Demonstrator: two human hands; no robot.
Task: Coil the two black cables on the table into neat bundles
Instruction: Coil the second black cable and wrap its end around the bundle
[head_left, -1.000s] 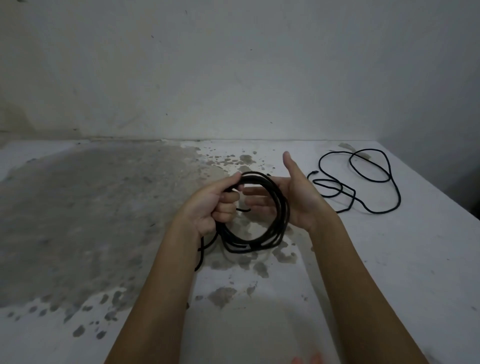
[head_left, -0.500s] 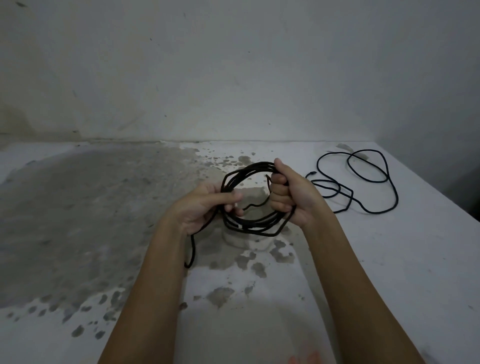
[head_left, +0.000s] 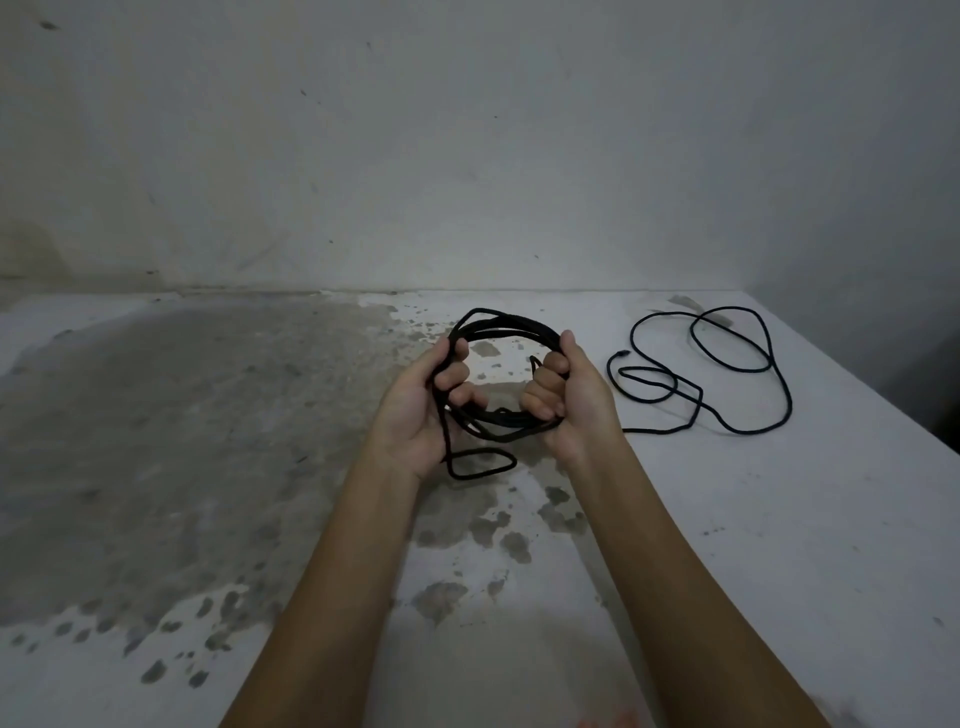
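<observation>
A black cable wound into a round coil (head_left: 506, 328) is held up above the table between both hands. My left hand (head_left: 421, 410) grips the coil's left side with curled fingers. My right hand (head_left: 569, 397) grips its right side in a fist. A small loose loop of the same cable hangs below my left palm. The second black cable (head_left: 727, 364) lies uncoiled in loose loops on the table to the right of my right hand.
The white table (head_left: 779, 545) has a large grey worn patch on its left half and dark spots near the middle. A bare wall stands behind it. The table's right edge runs diagonally at the far right. A small pale scrap (head_left: 719, 318) lies under the far cable.
My right hand went from flat and open to a fist around the coil's right side. Both hands lifted the coil up and away. The hanging tail became a short loop under my left hand.
</observation>
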